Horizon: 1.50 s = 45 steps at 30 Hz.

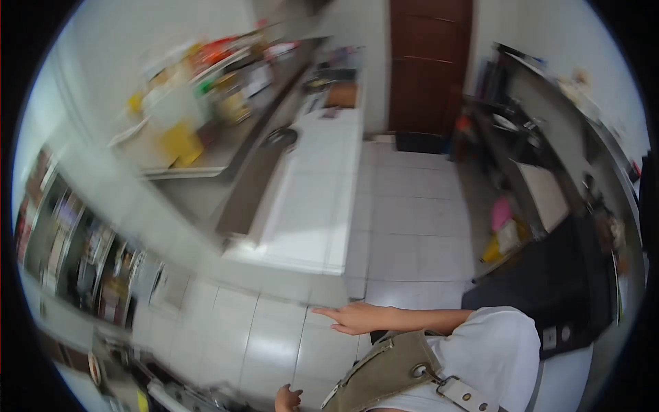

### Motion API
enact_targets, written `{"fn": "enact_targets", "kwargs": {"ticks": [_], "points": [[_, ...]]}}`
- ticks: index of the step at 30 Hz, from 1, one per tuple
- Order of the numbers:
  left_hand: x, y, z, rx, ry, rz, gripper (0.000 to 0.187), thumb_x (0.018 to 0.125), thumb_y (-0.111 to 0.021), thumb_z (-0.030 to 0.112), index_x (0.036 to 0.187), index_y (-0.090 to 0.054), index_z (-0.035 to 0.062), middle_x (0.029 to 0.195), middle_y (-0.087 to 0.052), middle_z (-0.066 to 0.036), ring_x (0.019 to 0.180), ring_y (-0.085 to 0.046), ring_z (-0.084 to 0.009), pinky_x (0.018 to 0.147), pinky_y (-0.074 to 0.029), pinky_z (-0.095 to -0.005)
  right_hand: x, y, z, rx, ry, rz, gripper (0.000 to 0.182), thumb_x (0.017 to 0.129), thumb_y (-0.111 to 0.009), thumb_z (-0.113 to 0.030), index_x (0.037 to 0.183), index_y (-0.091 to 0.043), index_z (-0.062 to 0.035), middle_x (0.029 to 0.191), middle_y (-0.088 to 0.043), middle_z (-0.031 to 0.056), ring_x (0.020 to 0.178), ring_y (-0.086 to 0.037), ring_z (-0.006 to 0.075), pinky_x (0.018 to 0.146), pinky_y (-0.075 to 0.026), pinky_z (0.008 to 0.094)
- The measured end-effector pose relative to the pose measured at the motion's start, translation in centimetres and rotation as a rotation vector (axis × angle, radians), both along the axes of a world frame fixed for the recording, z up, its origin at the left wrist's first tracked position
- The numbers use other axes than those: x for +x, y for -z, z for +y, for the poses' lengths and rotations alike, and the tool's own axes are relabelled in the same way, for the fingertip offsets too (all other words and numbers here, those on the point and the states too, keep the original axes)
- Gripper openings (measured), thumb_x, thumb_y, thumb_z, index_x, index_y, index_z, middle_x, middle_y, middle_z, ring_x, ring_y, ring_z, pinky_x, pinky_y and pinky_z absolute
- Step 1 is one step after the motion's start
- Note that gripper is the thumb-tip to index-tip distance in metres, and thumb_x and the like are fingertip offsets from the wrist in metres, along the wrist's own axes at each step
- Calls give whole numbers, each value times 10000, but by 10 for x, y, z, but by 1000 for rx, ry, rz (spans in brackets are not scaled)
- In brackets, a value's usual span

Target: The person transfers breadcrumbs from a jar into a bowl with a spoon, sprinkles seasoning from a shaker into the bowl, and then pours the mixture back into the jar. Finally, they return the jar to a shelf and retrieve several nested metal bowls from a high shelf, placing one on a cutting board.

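My right hand reaches out from a white sleeve over the floor tiles, its fingers stretched out and partly spread. Nothing shows in it. Lower down, at the bottom edge, part of my left hand is visible with loosely bent fingers apart and no object in them. Between the two hands lies an olive-brown apron, fastened over the white shirt by a strap with metal eyelets. The near end of a white counter stands beyond my right hand, not touching it.
Blurred bottles and packets crowd a raised shelf at the left. A bookcase-like cabinet stands lower left. At the back is a brown door with a dark mat. A dark appliance stands close on the right.
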<state>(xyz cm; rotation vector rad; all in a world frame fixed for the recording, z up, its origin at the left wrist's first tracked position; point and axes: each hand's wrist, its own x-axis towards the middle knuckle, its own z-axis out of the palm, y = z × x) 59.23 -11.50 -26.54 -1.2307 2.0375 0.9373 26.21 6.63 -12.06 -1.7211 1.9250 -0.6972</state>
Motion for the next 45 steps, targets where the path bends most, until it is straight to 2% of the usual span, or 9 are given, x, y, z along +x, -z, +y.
{"fn": "enact_targets", "kwargs": {"ticks": [3, 8, 10, 13, 16, 18, 32, 37, 45], "points": [[-118, 20, -37, 61, 215, -85, 587, 750, -670, 259, 1209, -497, -63, 638, -656, -130, 561, -650, -208, 548, -520, -317, -53, -20, 69, 125, 321, -9, 581, 890, -485, -177, 1395, -204, -122, 655, -590, 181, 650, -585, 398, 609, -470, 476], [-327, 6, 75, 50, 643, 298, 494, 805, -567, 442, 1090, -618, 43, 640, -636, -132, 608, -633, -219, 590, -498, -349, -138, 13, 183, 4, 736, -31, 522, 877, -507, -182, 1349, -296, -107, 713, -617, 176, 660, -596, 385, 609, -479, 460], [-388, 26, 127, 424, 600, 356, 476, 811, -589, 450, 1086, -623, 63, 616, -602, -112, 555, -586, -200, 532, -479, -332, -175, 28, 226, -40, 752, -17, 513, 868, -526, -173, 1334, -327, -98, 672, -600, 161, 617, -588, 365, 588, -472, 440], [-449, 65, 174, 375, 671, 295, 458, 822, -576, 445, 1071, -630, 64, 640, -611, -115, 533, -579, -190, 526, -475, -340, -239, 17, 274, -78, 835, 12, 505, 848, -557, -158, 1311, -370, -85, 642, -585, 146, 581, -583, 343, 572, -468, 412], [-508, 27, 210, 159, 827, 784, 460, 822, -564, 455, 1063, -633, 70, 673, -627, -119, 535, -581, -191, 513, -472, -344, -301, 3, 317, -52, 957, 52, 495, 830, -573, -150, 1289, -402, -78, 658, -588, 148, 601, -592, 340, 583, -471, 399], [-591, 66, 224, 443, 794, 299, 456, 822, -540, 480, 981, -662, 70, 714, -649, -126, 611, -615, -233, 564, -483, -371, -339, 1, 329, -48, 986, 62, 483, 824, -578, -149, 1275, -422, -75, 664, -588, 148, 612, -597, 339, 587, -472, 395], [-929, 72, 189, 127, 827, 73, 494, 818, -488, 450, 675, -669, 15, 691, -669, -104, 697, -645, -277, 726, -493, -401, -708, 17, 315, -179, 999, 30, 345, 818, -579, -109, 1160, -543, -81, 690, -597, 158, 587, -586, 311, 580, -469, 386], [-1095, 1, 203, 104, 602, 515, 527, 856, -494, 431, 1142, -543, -8, 633, -632, -165, 645, -650, -274, 714, -493, -387, -859, -52, 306, -281, 974, 69, 312, 823, -561, -61, 1135, -557, -62, 677, -582, 155, 575, -583, 284, 554, -457, 363], [-1241, -32, 173, 164, 396, 398, 537, 861, -518, 414, 1204, -509, 0, 722, -660, -167, 654, -665, -241, 733, -492, -366, -1102, -190, 261, -594, 728, 414, 277, 789, -550, 33, 1063, -574, -2, 764, -491, 104, 670, -514, 194, 606, -429, 285]]}}
